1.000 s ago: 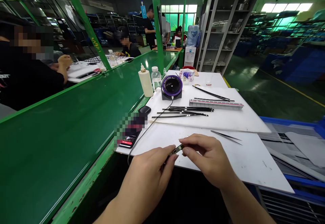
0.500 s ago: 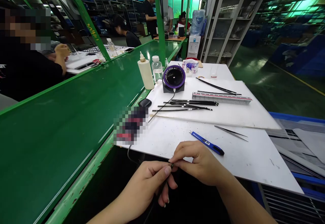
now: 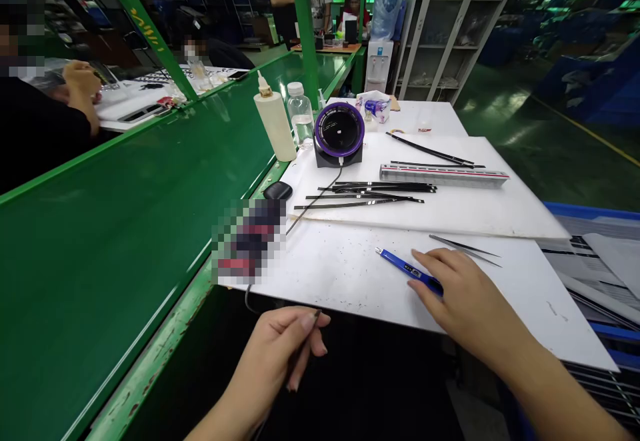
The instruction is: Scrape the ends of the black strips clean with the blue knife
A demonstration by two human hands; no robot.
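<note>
A: Big stuff first?
B: Green conveyor belt [image 3: 125,228] runs along the left. White tabletop [image 3: 350,274] to its right, w/ a second white board [image 3: 475,211] laid on the far half. A co-worker's hand [image 3: 83,84] rests across the belt, not ours.

A: On the boards?
B: Purple-ringed round device [image 3: 339,133], its cable [image 3: 313,208] trailing toward the near edge. Squeeze bottle [image 3: 274,124] and clear bottle [image 3: 301,116] beside it. Long grey rail [image 3: 444,175], then a loose bunch of thin black strips [image 3: 370,194]. Tweezers [image 3: 465,249] lie near the right hand.

A: Hands?
B: Left hand [image 3: 280,361] sits below the near edge of the tabletop, fingers [image 3: 307,324] pinched on a thin dark strip [image 3: 311,334]; only a sliver shows, most is hidden by the hand. Right hand [image 3: 465,298] lies flat on the tabletop, fingers loose, gripping nothing, tips on the blue pen tool [image 3: 407,270].

A: Pen vs. fingers, exactly?
B: Pen lies slanted on the near board. Its near end is under the right fingertips, touching; its tip points away to the upper left, clear of the hand.

A: Risks?
B: I'd say the strip is the weak spot: a one-hand pinch out over the floor gap, so a slack grip could drop it out of reach. Pen could also roll or skid if pressed at one end only. Tweezers sit close to the right hand, so a careless sweep may knock them.
</note>
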